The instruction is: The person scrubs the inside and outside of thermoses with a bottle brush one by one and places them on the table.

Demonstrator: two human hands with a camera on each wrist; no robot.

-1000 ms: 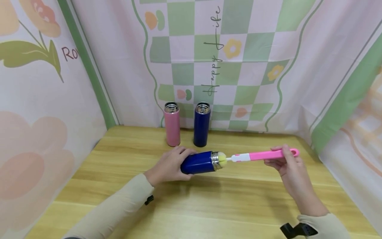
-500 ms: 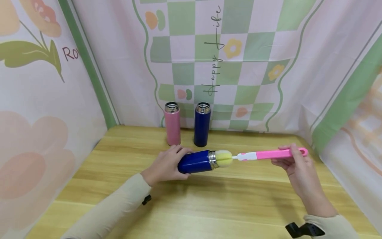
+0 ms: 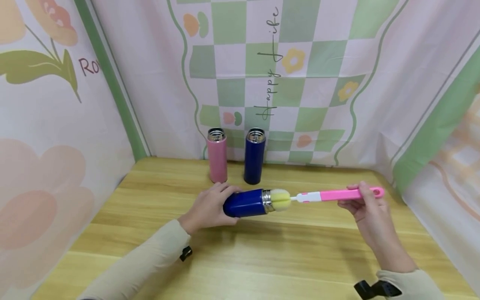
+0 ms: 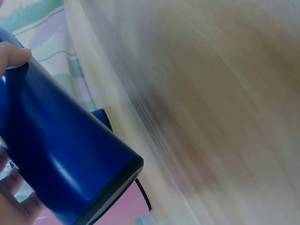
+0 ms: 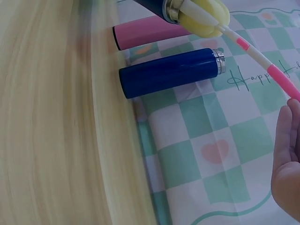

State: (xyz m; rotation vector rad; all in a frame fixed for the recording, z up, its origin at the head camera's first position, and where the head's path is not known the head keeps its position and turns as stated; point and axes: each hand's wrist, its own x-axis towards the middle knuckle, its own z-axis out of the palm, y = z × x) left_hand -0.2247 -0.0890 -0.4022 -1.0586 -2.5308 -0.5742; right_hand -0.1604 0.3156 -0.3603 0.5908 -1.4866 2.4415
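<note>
My left hand [image 3: 210, 208] grips a dark blue flask [image 3: 245, 203] around its base end. The flask lies nearly level above the table, its steel mouth facing right. Its dark base and blue body [image 4: 70, 140] fill the left side of the left wrist view. My right hand [image 3: 373, 223] holds the pink handle of a bottle brush [image 3: 337, 195] near its looped end. The brush's yellow and white sponge head [image 3: 281, 200] sits at the flask mouth, most of it showing outside. In the right wrist view the white and pink brush stem [image 5: 257, 56] slants down to the fingers.
Behind the held flask, a pink flask [image 3: 217, 160] and a second blue flask [image 3: 254, 160] stand upright and uncapped near the back edge of the wooden table [image 3: 262, 262]. A checked, printed curtain [image 3: 288, 91] hangs right behind them.
The brush has been drawn rightward, so more of the sponge head shows outside the mouth, then has slipped slightly back left. The held flask has shifted a little left.
</note>
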